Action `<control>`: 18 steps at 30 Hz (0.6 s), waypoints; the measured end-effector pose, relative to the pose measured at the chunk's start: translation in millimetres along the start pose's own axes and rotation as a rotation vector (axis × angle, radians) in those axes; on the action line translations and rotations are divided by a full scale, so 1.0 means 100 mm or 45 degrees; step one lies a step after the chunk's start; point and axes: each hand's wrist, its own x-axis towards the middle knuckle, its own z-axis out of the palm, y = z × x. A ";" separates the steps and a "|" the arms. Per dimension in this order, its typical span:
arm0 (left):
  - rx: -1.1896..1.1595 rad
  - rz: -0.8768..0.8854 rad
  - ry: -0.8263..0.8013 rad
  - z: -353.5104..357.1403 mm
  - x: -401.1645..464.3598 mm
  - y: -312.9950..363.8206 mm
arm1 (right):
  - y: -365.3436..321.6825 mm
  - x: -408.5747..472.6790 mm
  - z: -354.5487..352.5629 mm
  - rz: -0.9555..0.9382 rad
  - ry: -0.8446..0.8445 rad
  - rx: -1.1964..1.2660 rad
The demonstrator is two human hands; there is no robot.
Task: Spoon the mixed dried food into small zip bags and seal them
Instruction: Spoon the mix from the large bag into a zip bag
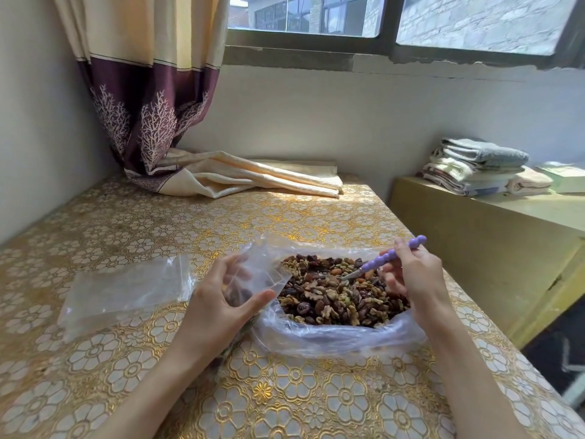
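So the table takes up most of what's in front of me, covered in a gold floral cloth, pushed into the corner under the window. The curtain hangs down on the left, cream on top and purple at the bottom, and its end is bunched up on the far side of the table. Off to the right there's a lower yellowish cabinet with a stack of folded towels on it.

Right in front of me is the big plastic bag, lying open with the nut and raisin mix heaped inside: walnuts, raisins, some greenish seeds. To the left of it a pile of empty zip bags lies flat on the cloth, just beside my left hand.

My left hand is curled around a small zip bag, thumb on the near side and fingers behind it, mouth pointing toward the big bag's opening. There are already a few dark bits in the bottom of it. My right hand is pinching the purple beaded handle of the spoon between my fingertips, and the metal end is down in the mix, so I can't see the bowl of it.
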 end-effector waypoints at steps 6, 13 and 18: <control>0.050 -0.006 -0.043 0.00 -0.01 -0.03 | -0.01 -0.01 0.00 -0.039 0.104 0.075; 0.179 0.006 -0.140 0.01 -0.02 -0.08 | -0.07 -0.09 0.10 -0.143 0.132 0.187; 0.200 0.007 -0.161 0.02 -0.02 -0.10 | -0.15 -0.19 0.21 -0.265 0.024 0.293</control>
